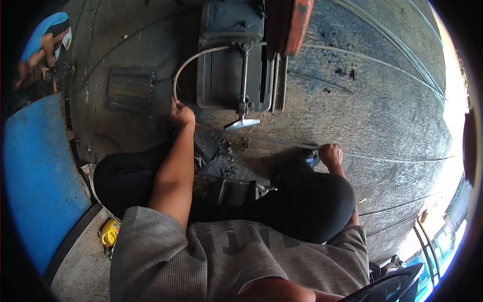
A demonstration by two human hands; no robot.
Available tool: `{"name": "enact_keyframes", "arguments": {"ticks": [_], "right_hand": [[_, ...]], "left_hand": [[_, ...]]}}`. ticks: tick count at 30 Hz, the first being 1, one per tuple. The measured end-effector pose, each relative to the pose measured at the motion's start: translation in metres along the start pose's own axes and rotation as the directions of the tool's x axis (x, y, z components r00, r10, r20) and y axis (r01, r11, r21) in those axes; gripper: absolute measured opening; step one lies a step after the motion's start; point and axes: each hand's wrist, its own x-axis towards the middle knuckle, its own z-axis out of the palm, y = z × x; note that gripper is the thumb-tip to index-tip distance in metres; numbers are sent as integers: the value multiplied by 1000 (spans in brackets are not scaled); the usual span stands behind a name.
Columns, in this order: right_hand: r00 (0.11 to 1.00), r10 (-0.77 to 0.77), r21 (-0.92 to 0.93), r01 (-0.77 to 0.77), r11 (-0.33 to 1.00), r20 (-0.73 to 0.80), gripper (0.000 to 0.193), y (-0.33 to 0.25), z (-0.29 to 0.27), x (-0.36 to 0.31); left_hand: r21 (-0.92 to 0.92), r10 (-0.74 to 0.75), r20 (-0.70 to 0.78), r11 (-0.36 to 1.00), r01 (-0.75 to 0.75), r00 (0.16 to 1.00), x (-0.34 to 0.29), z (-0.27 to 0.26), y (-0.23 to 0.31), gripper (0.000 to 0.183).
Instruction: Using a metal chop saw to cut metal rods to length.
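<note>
My left hand [182, 114] is closed around a long thin metal rod [181, 70], at the lower end of its curved part. From there the rod bends up and over to a grey metal machine base [216, 80]. A screw clamp [245, 80] with a pale crossbar handle [242, 124] lies across this base. Farther right, my right hand [330, 156] grips a straight stretch of rod, beside my knee. It runs on toward the right edge; whether both hands hold one continuous rod, I cannot tell for sure.
Above the base hangs a red machine arm [298, 27]. A ribbed dark plate [131, 89] lies left of it. More long rods [387, 30] cross the floor at right. A blue panel [40, 176] stands left, near a yellow tool [109, 232]. Another person [48, 43] crouches far left.
</note>
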Motion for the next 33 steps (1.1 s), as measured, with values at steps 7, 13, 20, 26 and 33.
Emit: {"name": "enact_keyframes", "arguments": {"ticks": [7, 13, 20, 26, 33], "right_hand": [[999, 5, -1, -5, 1000, -34, 16, -22, 15, 12], [998, 54, 4, -54, 999, 21, 17, -38, 29, 22], [987, 42, -18, -39, 999, 158, 23, -34, 26, 33], [915, -210, 112, 182, 977, 344, 49, -61, -63, 81], [580, -301, -108, 342, 933, -757, 55, -102, -177, 263]], "left_hand": [[117, 28, 19, 993, -30, 999, 17, -7, -7, 34], [-7, 53, 28, 999, -53, 998, 40, -2, -29, 30], [-65, 57, 57, 996, -53, 997, 39, 0, -27, 30], [-161, -31, 70, 986, 41, 997, 54, 2, -44, 38], [-254, -306, 239, 896, 363, 922, 39, -1, -23, 44]]}}
